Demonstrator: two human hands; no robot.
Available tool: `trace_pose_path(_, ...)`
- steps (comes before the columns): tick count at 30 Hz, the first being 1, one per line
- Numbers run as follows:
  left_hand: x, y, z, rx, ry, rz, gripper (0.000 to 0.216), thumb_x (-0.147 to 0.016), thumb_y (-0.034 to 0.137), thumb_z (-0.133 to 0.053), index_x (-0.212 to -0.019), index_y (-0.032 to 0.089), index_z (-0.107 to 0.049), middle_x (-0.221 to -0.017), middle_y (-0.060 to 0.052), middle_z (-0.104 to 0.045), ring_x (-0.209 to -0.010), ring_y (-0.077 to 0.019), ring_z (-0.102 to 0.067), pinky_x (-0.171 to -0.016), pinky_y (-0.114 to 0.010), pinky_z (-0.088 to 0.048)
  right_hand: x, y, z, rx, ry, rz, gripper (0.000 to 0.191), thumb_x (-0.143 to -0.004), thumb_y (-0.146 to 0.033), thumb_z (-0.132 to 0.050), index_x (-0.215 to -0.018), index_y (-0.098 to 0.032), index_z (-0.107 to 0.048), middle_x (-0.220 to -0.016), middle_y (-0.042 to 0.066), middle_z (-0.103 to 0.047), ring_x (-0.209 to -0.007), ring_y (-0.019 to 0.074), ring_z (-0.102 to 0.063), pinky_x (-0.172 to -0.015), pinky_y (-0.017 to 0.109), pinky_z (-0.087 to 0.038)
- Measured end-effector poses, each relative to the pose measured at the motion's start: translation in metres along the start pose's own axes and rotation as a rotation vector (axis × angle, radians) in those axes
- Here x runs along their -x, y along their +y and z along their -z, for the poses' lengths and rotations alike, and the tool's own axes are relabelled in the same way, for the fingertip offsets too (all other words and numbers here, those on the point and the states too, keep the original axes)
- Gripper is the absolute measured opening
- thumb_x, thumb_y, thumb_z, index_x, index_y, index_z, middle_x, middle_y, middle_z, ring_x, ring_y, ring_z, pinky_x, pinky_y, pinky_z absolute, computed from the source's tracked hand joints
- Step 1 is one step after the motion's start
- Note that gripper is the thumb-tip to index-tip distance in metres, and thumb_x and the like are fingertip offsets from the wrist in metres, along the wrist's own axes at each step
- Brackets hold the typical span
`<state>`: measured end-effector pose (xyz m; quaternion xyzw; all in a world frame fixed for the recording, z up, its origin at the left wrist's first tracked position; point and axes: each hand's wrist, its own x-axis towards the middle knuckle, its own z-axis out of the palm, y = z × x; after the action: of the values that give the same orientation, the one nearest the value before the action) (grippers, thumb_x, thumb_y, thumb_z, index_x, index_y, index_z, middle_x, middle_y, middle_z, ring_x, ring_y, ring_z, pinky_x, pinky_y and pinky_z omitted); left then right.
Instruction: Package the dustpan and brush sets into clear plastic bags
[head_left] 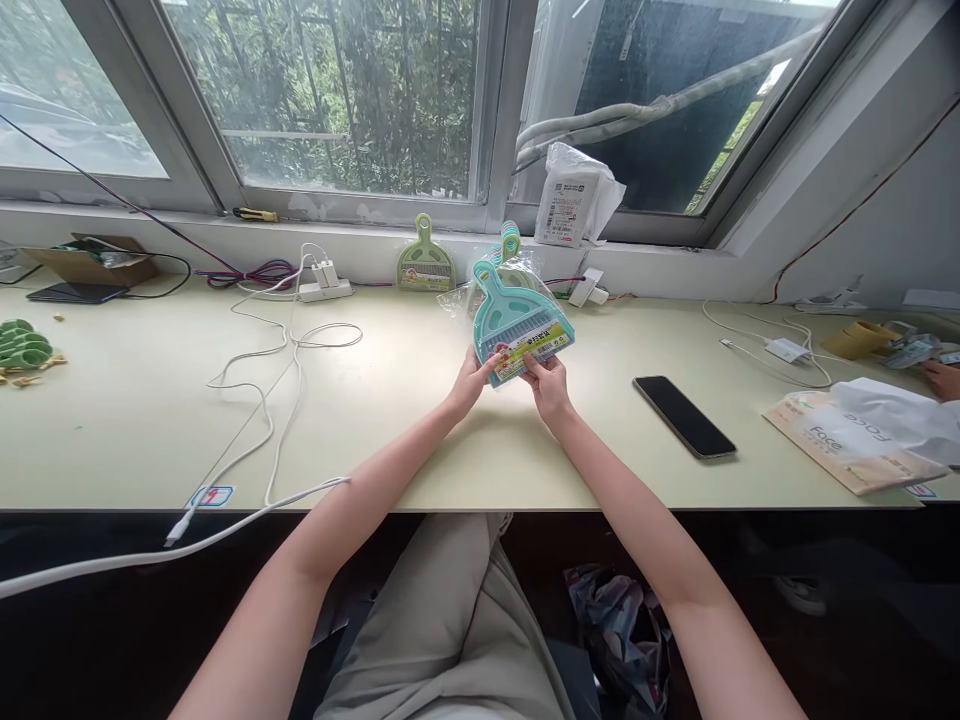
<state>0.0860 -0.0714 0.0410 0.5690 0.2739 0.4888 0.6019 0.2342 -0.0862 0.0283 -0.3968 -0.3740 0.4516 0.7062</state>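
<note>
A teal mini dustpan and brush set (517, 318), with a yellow label across its lower part, is tilted above the middle of the table. My left hand (472, 382) grips its lower left corner. My right hand (547, 385) pinches its lower edge, the thumb on the label. Clear plastic wrap sticks out around the set. Behind it, more dustpan sets (510, 242) stand close together against the wall below the window, partly hidden. A green dustpan set (425, 262) leans on the wall to their left.
White cables (298, 370) run over the table's left side, by a power strip (325, 290). To the right lie a black phone (684, 416) and a tissue pack (859, 435). Another person's hand (942, 380) shows at the right edge. A wrapped packet (576, 200) stands on the sill.
</note>
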Motion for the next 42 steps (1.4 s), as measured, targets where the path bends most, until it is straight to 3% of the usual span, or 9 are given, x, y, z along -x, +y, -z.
trace_pose_path(6, 0.001, -0.002, 0.0, 0.012, -0.087, 0.09, 0.056, -0.079, 0.04, -0.064, -0.126, 0.022, -0.04, -0.135, -0.012, -0.051, -0.12, -0.0283, -0.052, -0.09, -0.045, -0.051, -0.001, 0.001, 0.001, -0.026, 0.027, -0.005, 0.035, -0.067, -0.033, -0.077, -0.095, -0.02, -0.061, -0.11, 0.005, -0.068, -0.106, 0.0243, -0.065, -0.087, 0.039, -0.058)
trace_pose_path(12, -0.002, -0.004, -0.002, 0.132, -0.048, 0.109, 0.051, -0.083, 0.052, -0.055, -0.122, 0.021, -0.047, -0.131, -0.012, -0.055, -0.115, -0.028, -0.056, -0.087, -0.044, -0.053, -0.003, 0.0, 0.001, -0.07, 0.028, -0.009, 0.038, -0.063, -0.034, -0.081, -0.094, -0.021, -0.062, -0.106, 0.003, -0.07, -0.104, 0.0239, -0.066, -0.086, 0.038, -0.059)
trace_pose_path(17, -0.003, -0.003, 0.004, 0.059, 0.018, 0.092, 0.048, -0.075, 0.041, -0.066, -0.114, 0.018, -0.053, -0.122, -0.011, -0.061, -0.11, -0.0261, -0.059, -0.085, -0.04, -0.052, -0.003, 0.002, 0.001, -0.086, 0.005, -0.046, 0.035, -0.06, -0.031, -0.083, -0.086, -0.02, -0.063, -0.098, 0.003, -0.071, -0.098, 0.0232, -0.068, -0.086, 0.038, -0.059)
trace_pose_path(26, -0.005, -0.009, 0.006, 0.012, 0.015, 0.052, 0.049, -0.072, 0.042, -0.068, -0.111, 0.017, -0.05, -0.115, -0.011, -0.064, -0.094, -0.0223, -0.063, -0.073, -0.035, -0.055, -0.008, -0.004, 0.005, -0.084, -0.054, -0.134, 0.028, -0.067, -0.03, -0.077, -0.088, -0.019, -0.063, -0.092, 0.002, -0.072, -0.085, 0.0196, -0.07, -0.079, 0.034, -0.061)
trace_pose_path(32, -0.007, -0.007, 0.01, 0.003, -0.071, 0.061, 0.054, -0.071, 0.044, -0.069, -0.113, 0.017, -0.049, -0.113, -0.012, -0.065, -0.088, -0.022, -0.066, -0.071, -0.034, -0.056, -0.019, -0.01, 0.021, -0.105, 0.12, -0.112, 0.016, -0.075, -0.032, -0.068, -0.085, -0.02, -0.062, -0.081, 0.0, -0.071, -0.079, 0.0159, -0.069, -0.072, 0.028, -0.06)
trace_pose_path(36, -0.007, -0.006, 0.012, -0.01, -0.153, 0.089, 0.057, -0.072, 0.048, -0.068, -0.115, 0.016, -0.048, -0.112, -0.014, -0.066, -0.082, -0.0224, -0.069, -0.072, -0.037, -0.055, -0.021, -0.012, 0.028, -0.113, 0.128, -0.095, 0.018, -0.074, -0.033, -0.071, -0.083, -0.02, -0.062, -0.08, 0.0, -0.071, -0.075, 0.0152, -0.069, -0.069, 0.026, -0.06)
trace_pose_path(42, -0.007, -0.008, 0.012, -0.069, -0.168, 0.082, 0.058, -0.073, 0.05, -0.067, -0.117, 0.017, -0.046, -0.113, -0.015, -0.066, -0.084, -0.0236, -0.069, -0.071, -0.036, -0.055, -0.025, -0.009, 0.031, -0.14, 0.213, -0.16, 0.017, -0.076, -0.034, -0.069, -0.082, -0.02, -0.062, -0.077, 0.001, -0.07, -0.073, 0.0157, -0.068, -0.066, 0.027, -0.061)
